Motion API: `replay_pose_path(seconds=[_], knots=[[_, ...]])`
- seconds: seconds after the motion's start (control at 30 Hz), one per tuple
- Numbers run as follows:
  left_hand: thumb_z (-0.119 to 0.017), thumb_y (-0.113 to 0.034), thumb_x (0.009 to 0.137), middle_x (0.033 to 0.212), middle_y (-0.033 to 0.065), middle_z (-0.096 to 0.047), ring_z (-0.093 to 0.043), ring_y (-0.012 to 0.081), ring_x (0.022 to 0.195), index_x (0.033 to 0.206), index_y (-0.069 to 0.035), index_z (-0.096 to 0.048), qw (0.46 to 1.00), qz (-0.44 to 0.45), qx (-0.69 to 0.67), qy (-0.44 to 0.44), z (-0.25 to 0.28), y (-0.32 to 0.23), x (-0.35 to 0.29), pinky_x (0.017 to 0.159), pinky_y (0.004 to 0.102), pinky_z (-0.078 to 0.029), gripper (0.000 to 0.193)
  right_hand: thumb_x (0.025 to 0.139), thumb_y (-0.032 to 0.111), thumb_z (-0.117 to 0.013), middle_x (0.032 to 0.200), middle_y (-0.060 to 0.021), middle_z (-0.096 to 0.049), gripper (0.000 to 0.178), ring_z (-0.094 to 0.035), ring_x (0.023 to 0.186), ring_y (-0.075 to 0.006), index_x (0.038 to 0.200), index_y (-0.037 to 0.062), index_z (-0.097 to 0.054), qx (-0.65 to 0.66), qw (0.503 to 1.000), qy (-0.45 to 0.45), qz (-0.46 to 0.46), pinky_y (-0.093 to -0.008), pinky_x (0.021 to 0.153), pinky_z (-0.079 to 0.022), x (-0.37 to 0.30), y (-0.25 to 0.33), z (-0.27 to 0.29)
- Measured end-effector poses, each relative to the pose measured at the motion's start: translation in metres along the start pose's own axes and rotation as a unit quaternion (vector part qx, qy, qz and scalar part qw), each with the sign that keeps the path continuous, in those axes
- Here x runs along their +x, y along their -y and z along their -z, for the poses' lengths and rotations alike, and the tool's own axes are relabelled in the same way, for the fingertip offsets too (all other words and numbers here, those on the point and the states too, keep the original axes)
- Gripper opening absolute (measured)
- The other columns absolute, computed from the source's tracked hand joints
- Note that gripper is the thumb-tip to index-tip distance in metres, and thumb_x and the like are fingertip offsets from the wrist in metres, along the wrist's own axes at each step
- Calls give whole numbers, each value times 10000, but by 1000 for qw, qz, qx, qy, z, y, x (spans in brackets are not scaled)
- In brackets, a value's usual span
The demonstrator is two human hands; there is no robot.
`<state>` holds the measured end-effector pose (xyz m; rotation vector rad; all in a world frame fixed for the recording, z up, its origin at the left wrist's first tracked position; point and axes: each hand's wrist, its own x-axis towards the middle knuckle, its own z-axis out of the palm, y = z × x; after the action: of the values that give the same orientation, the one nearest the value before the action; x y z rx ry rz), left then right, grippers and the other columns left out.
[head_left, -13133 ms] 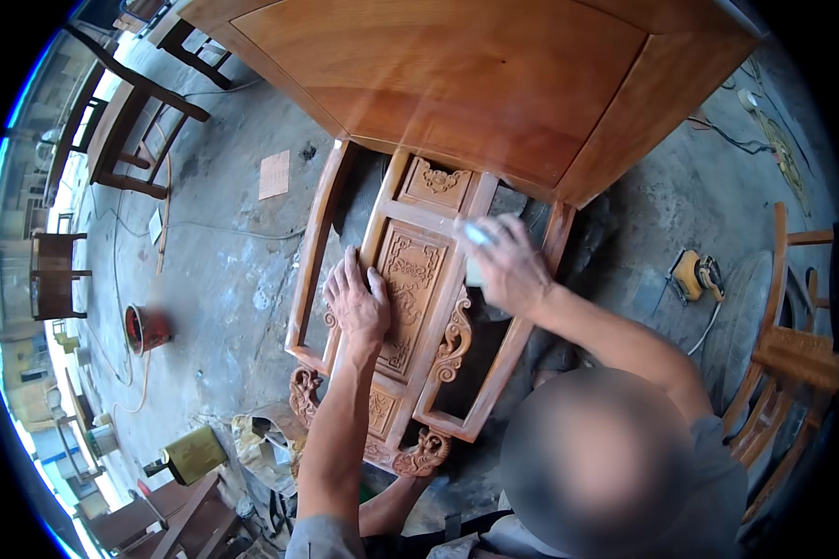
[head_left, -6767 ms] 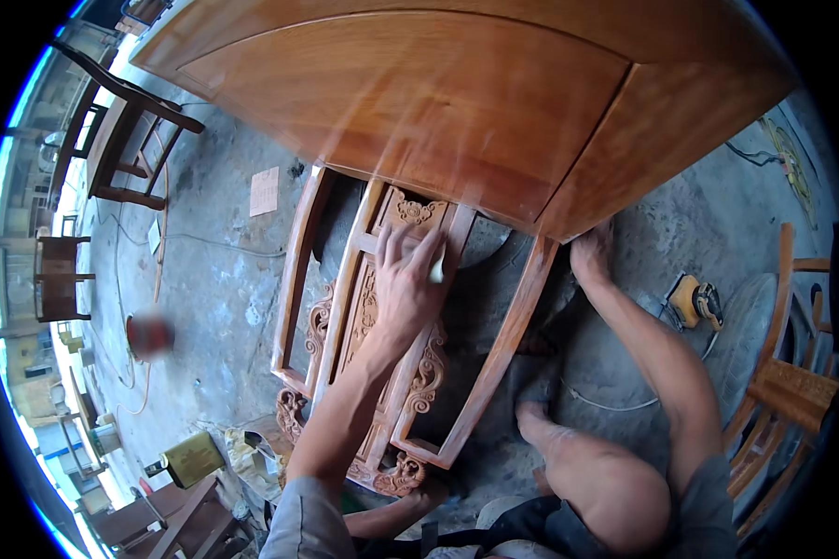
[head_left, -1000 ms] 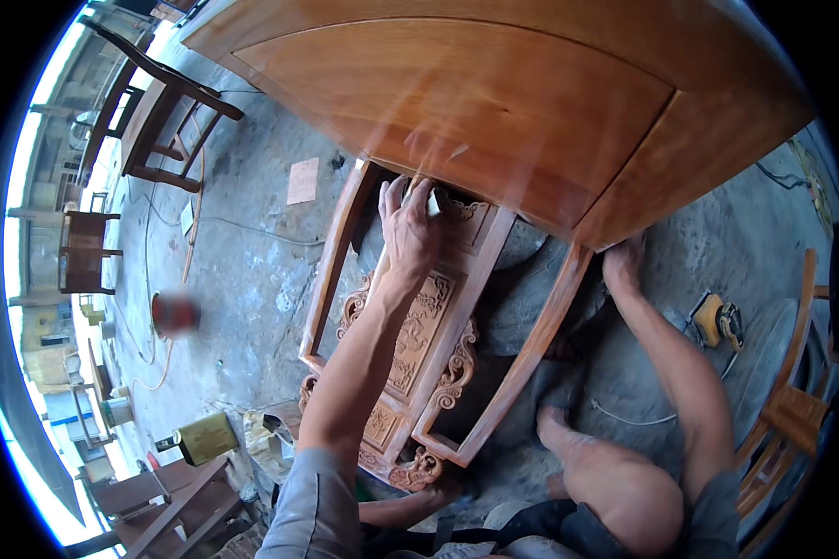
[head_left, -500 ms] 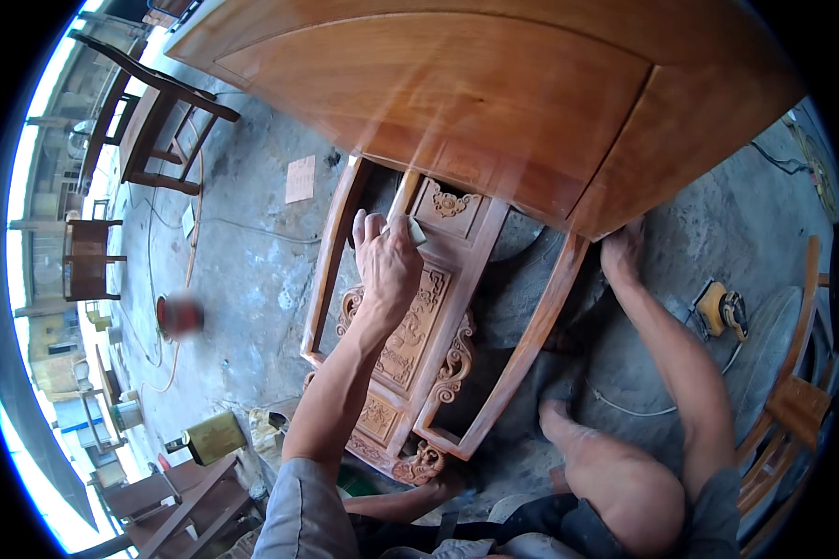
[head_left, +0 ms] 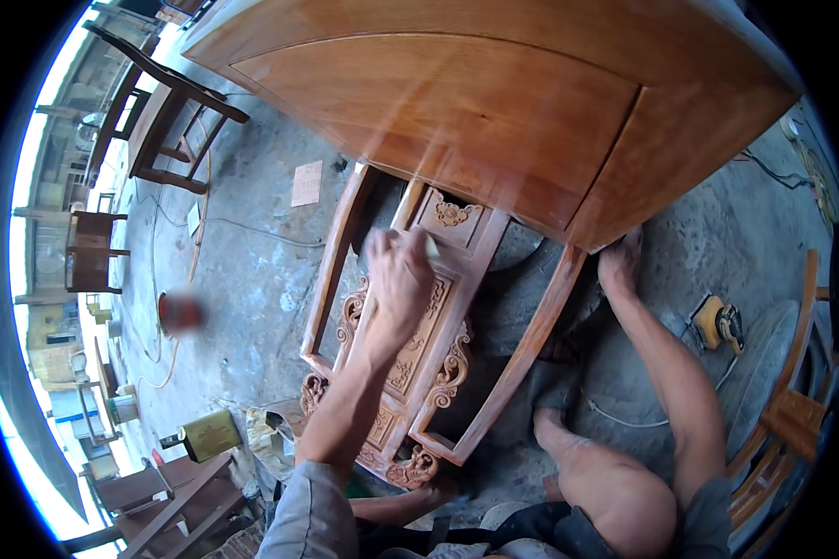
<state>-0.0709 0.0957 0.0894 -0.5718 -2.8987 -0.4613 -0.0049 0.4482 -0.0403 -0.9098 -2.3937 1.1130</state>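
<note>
A wooden chair lies tipped before me, its broad orange-brown seat (head_left: 457,102) toward the top and its carved backrest (head_left: 452,265) below, dusted pale in places. Over the upper left of the backrest is my left hand (head_left: 401,284), blurred by motion. Its fingers are closed round a small pale folded piece of sandpaper (head_left: 432,247), mostly hidden by the hand. My right hand (head_left: 619,265) grips the chair at the seat's lower right corner, its fingertips out of sight behind the edge.
On the concrete floor to the right lies a yellow-and-black power sander (head_left: 718,321) with a cord. At far right stands another wooden chair (head_left: 792,410). Leftward are a red pot (head_left: 179,312), a tin can (head_left: 210,436), hoses and dark chairs (head_left: 168,121). My bare knee (head_left: 625,494) is close below.
My left hand has moved down along the backrest with the sandpaper. My right hand stays at the seat corner. The whole view has shifted slightly.
</note>
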Motion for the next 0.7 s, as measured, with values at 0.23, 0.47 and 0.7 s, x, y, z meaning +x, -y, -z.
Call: replay_pose_path(seconds=[0.23,0.47,0.7], knots=[[-755,-56,775,1185,241,-737,-522,425,1369,1424,-42,-604,995,-15,-75,-57,-33,3,-16,1232,594,-325,667,1087,613,-441,1599,-307,-435,780,-454,1447,-508,1589,18,-386,-3,1000,20,-1,-546,1195,-387,-3,2,0],[-578,82,753,1117,220,-757,-527,448,1373,1420,-69,-611,995,-18,-47,-86,-36,-4,-3,1238,582,-321,684,1087,604,-462,1608,-301,-426,780,-443,1459,-501,1598,20,-378,25,999,20,-29,-534,1207,-379,0,3,2],[-638,26,768,1118,247,-733,-542,445,1344,1393,-54,-615,997,-12,-19,-77,-35,2,-3,1229,590,-329,630,1092,598,-457,1623,-300,-409,789,-410,1489,-491,1615,16,-357,20,1000,20,-14,-524,1223,-362,-1,4,3]])
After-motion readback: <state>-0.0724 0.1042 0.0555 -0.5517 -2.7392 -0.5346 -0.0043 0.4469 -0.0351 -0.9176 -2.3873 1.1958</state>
